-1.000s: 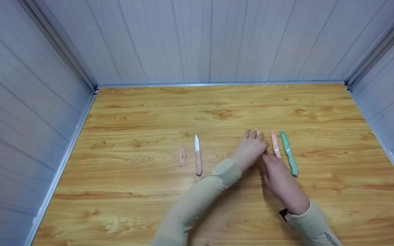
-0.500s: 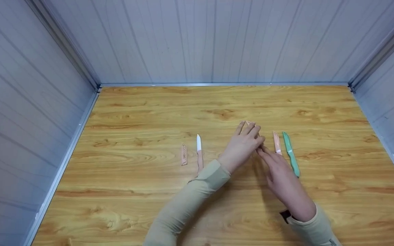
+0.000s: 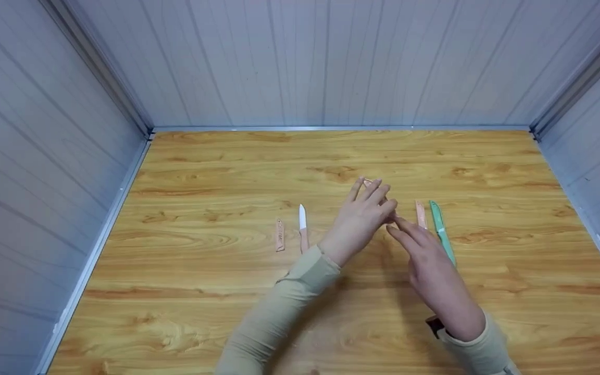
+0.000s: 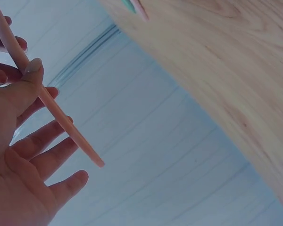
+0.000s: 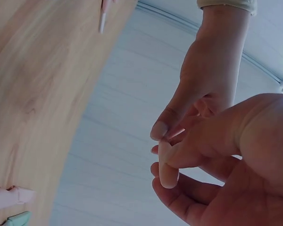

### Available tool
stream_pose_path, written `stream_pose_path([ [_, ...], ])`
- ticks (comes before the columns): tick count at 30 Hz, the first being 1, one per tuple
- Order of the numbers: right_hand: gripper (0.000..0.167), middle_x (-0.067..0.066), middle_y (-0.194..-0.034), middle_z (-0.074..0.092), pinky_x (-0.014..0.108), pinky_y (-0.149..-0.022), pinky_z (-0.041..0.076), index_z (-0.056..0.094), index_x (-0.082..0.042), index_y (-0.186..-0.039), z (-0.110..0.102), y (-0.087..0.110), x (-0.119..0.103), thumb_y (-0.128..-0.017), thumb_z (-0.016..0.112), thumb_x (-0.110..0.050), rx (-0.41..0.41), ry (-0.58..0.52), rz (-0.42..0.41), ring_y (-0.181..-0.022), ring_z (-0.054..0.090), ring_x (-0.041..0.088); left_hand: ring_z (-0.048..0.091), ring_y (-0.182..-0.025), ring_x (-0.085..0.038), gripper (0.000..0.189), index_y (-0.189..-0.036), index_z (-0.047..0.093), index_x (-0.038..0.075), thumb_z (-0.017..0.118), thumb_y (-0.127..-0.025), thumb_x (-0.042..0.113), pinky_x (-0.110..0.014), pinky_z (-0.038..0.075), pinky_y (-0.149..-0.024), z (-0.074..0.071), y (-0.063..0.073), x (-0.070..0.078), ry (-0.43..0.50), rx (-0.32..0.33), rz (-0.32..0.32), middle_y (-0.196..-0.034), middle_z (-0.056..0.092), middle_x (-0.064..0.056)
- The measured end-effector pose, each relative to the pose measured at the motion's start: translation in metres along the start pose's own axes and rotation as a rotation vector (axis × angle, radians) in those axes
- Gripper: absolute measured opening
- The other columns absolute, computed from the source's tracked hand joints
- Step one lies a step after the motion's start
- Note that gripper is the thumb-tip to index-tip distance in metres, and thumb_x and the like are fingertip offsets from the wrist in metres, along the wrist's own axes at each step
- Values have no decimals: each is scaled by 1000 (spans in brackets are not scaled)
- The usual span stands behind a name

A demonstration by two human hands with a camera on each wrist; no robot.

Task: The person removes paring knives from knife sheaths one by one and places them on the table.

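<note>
My left hand [image 3: 358,221] holds a slim pink knife [image 4: 61,117] between thumb and fingers, above the table. A patterned pink sheath covers its far end, poking out past the fingertips in the head view. At the near end, my right hand [image 3: 430,265] pinches the pink handle [image 5: 168,175] with thumb and fingers. Left of the hands lie a loose pink sheath [image 3: 279,235] and a bare pink-handled knife [image 3: 303,224] with a white blade. To the right are a sheathed pink knife [image 3: 421,213], partly hidden by my right hand, and a sheathed green knife [image 3: 439,226].
The wood-grain table [image 3: 201,291] is bounded by pale panel walls [image 3: 300,67] at the back and both sides. A metal strip [image 3: 331,128] runs along the back edge.
Both hands have shifted left and away from the body with the pink knife. More of it now shows between them. The knives and sheath on the table lie where they were.
</note>
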State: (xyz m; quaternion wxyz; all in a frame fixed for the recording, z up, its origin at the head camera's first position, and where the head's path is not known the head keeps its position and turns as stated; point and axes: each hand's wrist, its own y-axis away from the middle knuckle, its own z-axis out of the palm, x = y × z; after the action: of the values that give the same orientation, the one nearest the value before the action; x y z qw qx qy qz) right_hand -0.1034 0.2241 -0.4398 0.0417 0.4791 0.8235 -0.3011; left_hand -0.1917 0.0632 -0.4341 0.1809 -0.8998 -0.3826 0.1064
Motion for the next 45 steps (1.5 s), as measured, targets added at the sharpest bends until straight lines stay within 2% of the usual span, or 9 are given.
stream_pose_path([
  [7, 70, 17, -136, 51, 52, -95, 41, 63, -1, -121, -1, -7, -6, -64, 49, 36, 56, 30, -89, -118, 50, 37, 41, -131, -23, 23, -103, 66, 22, 68, -85, 35, -41, 16, -114, -7, 9, -8, 50, 154, -52, -131, 54, -1],
  [10, 70, 17, -136, 51, 53, -94, 42, 64, -2, -120, -1, -10, -9, -64, 50, 37, 85, 23, -117, -117, 52, 37, 42, -130, -24, 27, -104, 67, 22, 70, -82, 37, -42, 13, -115, -10, 15, -11, 80, 196, -67, -129, 55, -1],
  [18, 67, 12, -136, 52, 50, -90, 44, 67, -4, -118, -2, -15, -17, -66, 52, 37, 130, -12, -180, -114, 54, 33, 40, -132, -25, 26, -103, 68, 20, 72, -82, 35, -43, 7, -115, -22, 29, -16, 151, 251, -116, -125, 56, -2],
  [23, 65, 12, -136, 52, 51, -92, 43, 69, -5, -114, -2, -17, -21, -66, 54, 36, 151, -12, -219, -115, 54, 33, 40, -132, -25, 26, -102, 68, 19, 70, -82, 36, -46, 10, -115, -26, 37, -18, 199, 288, -141, -122, 57, -2],
  [29, 65, 10, -139, 50, 50, -98, 39, 71, -8, -113, -5, -20, -25, -66, 57, 36, 96, -2, -229, -119, 51, 31, 40, -131, -25, 26, -100, 68, 18, 69, -83, 38, -52, 11, -113, -27, 46, -18, 293, 371, -184, -117, 59, -1],
  [32, 63, 9, -139, 50, 48, -96, 40, 72, -9, -111, -7, -21, -28, -67, 58, 35, 71, 0, -230, -120, 50, 30, 41, -130, -25, 25, -99, 68, 17, 70, -82, 35, -55, 11, -112, -28, 49, -17, 333, 409, -200, -113, 59, 0],
  [38, 57, 9, -138, 50, 47, -96, 40, 74, -9, -106, -12, -27, -33, -69, 60, 32, 61, -1, -240, -122, 49, 30, 46, -121, -23, 25, -97, 68, 17, 72, -81, 35, -57, 12, -111, -35, 54, -17, 326, 450, -215, -105, 60, 1],
  [45, 46, 8, -135, 53, 47, -91, 43, 75, -8, -100, -15, -34, -37, -73, 61, 27, 104, -25, -268, -117, 52, 29, 51, -105, -19, 25, -96, 69, 15, 72, -80, 34, -55, 18, -111, -43, 57, -18, 313, 509, -203, -97, 60, 1],
])
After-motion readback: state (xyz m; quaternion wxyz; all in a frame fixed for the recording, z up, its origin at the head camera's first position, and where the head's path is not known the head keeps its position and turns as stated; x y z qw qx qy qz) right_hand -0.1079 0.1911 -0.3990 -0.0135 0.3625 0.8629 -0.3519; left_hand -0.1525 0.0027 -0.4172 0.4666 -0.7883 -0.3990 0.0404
